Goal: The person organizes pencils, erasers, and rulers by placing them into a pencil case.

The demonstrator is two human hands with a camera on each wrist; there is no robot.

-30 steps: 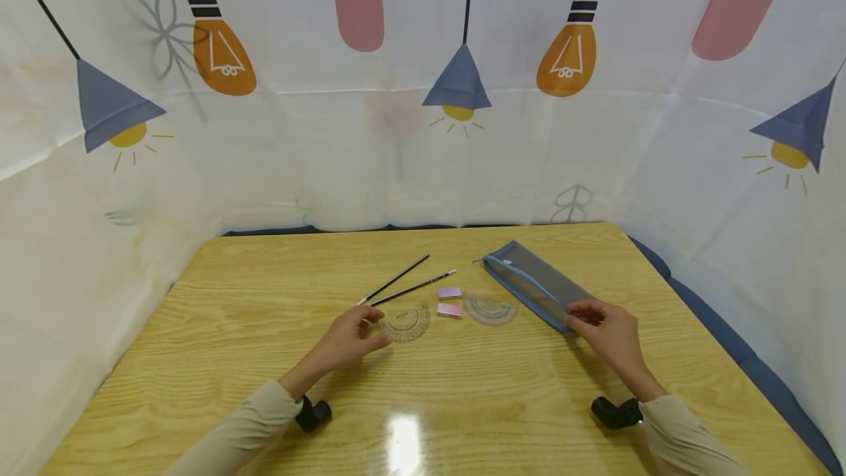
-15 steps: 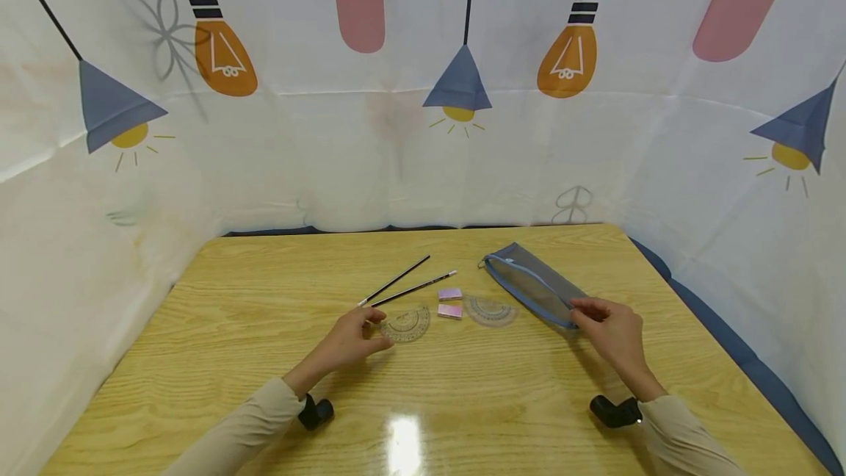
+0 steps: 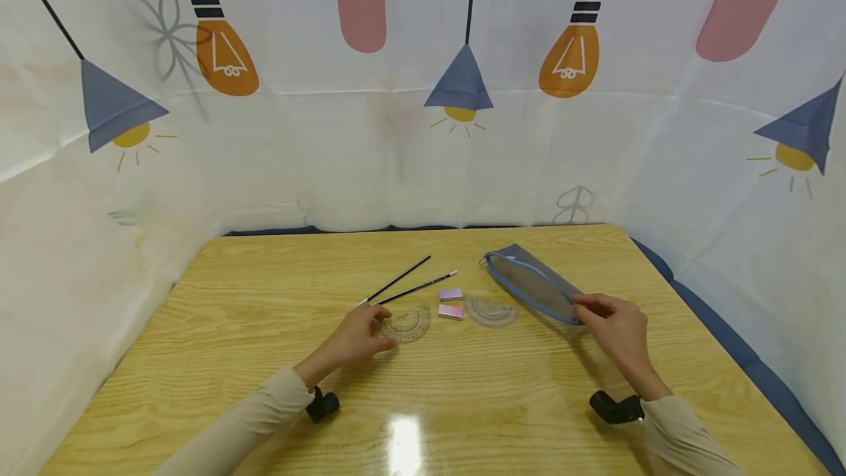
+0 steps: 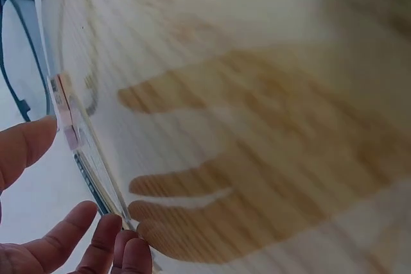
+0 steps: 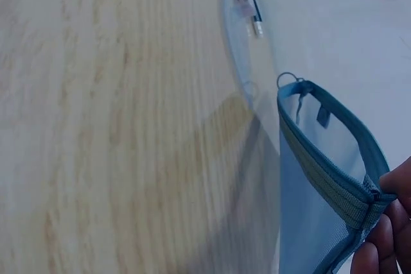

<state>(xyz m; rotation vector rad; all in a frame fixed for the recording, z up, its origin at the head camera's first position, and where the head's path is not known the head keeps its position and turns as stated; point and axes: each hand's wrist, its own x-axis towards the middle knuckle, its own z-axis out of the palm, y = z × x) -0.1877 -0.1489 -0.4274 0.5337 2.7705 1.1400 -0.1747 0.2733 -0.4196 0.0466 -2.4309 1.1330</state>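
Note:
At the right, my right hand [image 3: 617, 329] pinches the near end of a blue-grey mesh zip pouch [image 3: 538, 283]. In the right wrist view the pouch's zipped mouth [image 5: 327, 170] gapes wide. My left hand [image 3: 353, 336] hovers low over the table, thumb and fingers spread apart with nothing between them. Its fingertips are beside a clear protractor [image 3: 410, 325]; whether they touch it I cannot tell. A second protractor [image 3: 492, 313] lies further right. Between them are two pink-and-white erasers, the far one [image 3: 451, 294] and the near one [image 3: 451, 311]. Two dark pencils [image 3: 399, 277] lie behind.
Everything rests on a shiny wood-grain table [image 3: 463, 402]. A white curtain [image 3: 330, 160] printed with lamps and bulbs closes in the back and both sides. Each wrist wears a small black camera [image 3: 615, 408].
The right hand has shifted slightly to the right and up, and the mouth of the pouch has spread wider. The left hand has drifted a little to the right. Pencils, erasers and protractors stay put.

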